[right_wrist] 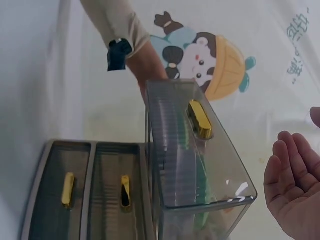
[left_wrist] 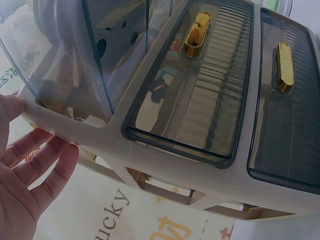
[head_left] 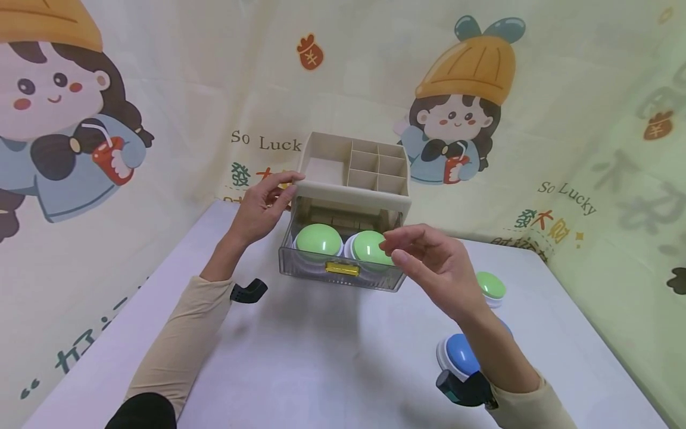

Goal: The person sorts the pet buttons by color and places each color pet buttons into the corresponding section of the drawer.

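Note:
A beige desktop drawer organizer (head_left: 354,193) stands on the table with its top clear drawer (head_left: 308,265) pulled out. Inside that drawer sit two round push buttons with white bases, a left green button (head_left: 319,239) and a right green button (head_left: 371,247). My left hand (head_left: 259,208) holds the organizer's upper left corner, thumb and fingers at its edge; the left wrist view shows the fingertips (left_wrist: 70,152) against the side. Over the drawer's right end, my right hand (head_left: 436,268) has loosely bent fingers, nothing in them, and overlaps the right green button.
Right of the organizer, a third green button (head_left: 490,286) stands on the white table (head_left: 300,357). Nearer, a blue button (head_left: 462,354) is partly covered by my right wrist, with more blue behind it. Two lower drawers with gold handles (left_wrist: 285,67) are closed. A printed cloth (head_left: 354,89) hangs behind.

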`<action>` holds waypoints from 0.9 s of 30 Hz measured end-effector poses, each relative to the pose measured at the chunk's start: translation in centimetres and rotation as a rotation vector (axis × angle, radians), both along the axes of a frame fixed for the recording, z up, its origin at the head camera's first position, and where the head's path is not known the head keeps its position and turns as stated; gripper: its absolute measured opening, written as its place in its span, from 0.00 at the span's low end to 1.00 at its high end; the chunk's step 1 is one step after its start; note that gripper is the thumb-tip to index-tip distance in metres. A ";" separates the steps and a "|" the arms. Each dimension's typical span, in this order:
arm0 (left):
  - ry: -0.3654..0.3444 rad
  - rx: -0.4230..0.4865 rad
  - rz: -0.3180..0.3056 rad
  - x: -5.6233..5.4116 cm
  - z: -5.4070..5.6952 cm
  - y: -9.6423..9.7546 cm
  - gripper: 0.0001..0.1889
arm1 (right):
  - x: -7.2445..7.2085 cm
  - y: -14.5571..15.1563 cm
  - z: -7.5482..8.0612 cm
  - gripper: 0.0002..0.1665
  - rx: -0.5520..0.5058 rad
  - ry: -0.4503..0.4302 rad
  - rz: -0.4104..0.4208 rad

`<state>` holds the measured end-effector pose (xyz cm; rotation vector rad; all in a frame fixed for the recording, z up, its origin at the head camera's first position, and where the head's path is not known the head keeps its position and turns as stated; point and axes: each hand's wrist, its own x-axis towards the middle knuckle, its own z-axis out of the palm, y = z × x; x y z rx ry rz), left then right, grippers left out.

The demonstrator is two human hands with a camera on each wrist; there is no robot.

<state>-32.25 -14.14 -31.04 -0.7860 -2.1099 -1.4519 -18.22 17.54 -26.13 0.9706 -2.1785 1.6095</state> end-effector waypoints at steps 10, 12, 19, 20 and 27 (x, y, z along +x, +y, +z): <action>-0.013 -0.006 0.004 0.2 0.1 0.0 0.17 | 1.3 -0.9 -1.0 0.14 0.082 0.094 0.024; -0.011 -0.004 0.002 0.2 0.1 0.0 0.17 | 1.4 -1.1 -1.2 0.14 0.091 0.097 0.032; -0.009 0.006 -0.004 0.2 0.1 0.0 0.17 | 2.0 -1.6 -2.5 0.14 0.108 0.064 0.069; -0.009 0.005 -0.003 0.2 0.1 0.0 0.17 | 2.1 -1.7 -2.7 0.15 0.110 0.054 0.076; -0.009 0.003 0.001 0.2 0.1 0.1 0.17 | 2.3 -2.3 -4.3 0.16 0.122 0.014 0.124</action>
